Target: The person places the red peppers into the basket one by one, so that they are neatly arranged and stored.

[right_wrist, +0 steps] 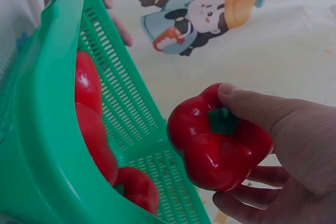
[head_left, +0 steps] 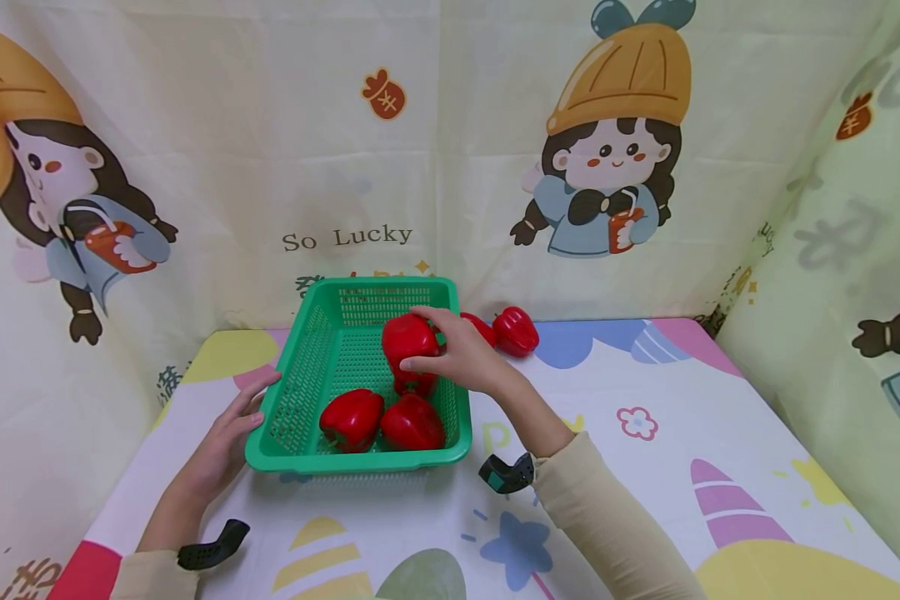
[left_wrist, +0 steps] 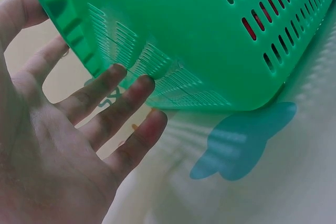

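Head view shows the table (head_left: 645, 492) under your green basket (head_left: 360, 461), the thing to steady first: your left hand (head_left: 228, 437) lies at its left rim, fingers (left_wrist: 116, 111) spread, and how firmly they bear cannot be told, so a light brace there should prevent sliding. Your right hand (head_left: 467, 354) pinches a pepper (head_left: 407, 337) above the basket's right half, thumb (right_wrist: 252, 104) on top, fingers beneath. Three peppers (head_left: 412, 422) lie below in the basket; two peppers (head_left: 516, 332) sit outside, beside the right wall toward the back. Move the held pepper straight up or down, off the rim and its neighbours, and press with the thumb beside the stem (right_wrist: 223, 122), since glossy skin could slip
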A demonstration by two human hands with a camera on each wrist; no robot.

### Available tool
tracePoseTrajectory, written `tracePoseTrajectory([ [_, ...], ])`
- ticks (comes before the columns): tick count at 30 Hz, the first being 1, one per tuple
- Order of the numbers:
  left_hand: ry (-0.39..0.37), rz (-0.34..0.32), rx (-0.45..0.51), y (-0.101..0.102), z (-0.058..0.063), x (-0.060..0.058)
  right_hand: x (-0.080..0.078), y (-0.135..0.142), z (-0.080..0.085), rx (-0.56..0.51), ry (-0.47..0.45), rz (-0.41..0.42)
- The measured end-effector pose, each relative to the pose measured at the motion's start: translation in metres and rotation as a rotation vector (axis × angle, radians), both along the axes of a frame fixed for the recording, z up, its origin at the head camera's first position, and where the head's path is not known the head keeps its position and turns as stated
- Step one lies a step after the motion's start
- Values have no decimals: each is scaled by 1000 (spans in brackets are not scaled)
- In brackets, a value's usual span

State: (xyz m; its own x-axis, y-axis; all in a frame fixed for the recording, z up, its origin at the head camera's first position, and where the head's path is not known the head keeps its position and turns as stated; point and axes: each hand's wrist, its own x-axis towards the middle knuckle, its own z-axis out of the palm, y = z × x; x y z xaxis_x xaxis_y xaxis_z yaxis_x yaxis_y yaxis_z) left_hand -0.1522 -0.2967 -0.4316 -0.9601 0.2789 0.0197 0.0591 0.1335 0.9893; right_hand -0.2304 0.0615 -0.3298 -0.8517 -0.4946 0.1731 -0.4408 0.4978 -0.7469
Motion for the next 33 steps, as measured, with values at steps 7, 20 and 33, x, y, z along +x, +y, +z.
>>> tracePoseTrajectory([
  [7, 3, -8, -2, -1, 0, 0, 1, -5, -1, 18, -21, 2],
  [20, 16, -20, 5, -1, 0, -1, 1, -10, -6, 43, -56, 22],
  [33, 16, -19, 0, -2, -1, -2, 4, -11, -11, 139, -136, 135],
])
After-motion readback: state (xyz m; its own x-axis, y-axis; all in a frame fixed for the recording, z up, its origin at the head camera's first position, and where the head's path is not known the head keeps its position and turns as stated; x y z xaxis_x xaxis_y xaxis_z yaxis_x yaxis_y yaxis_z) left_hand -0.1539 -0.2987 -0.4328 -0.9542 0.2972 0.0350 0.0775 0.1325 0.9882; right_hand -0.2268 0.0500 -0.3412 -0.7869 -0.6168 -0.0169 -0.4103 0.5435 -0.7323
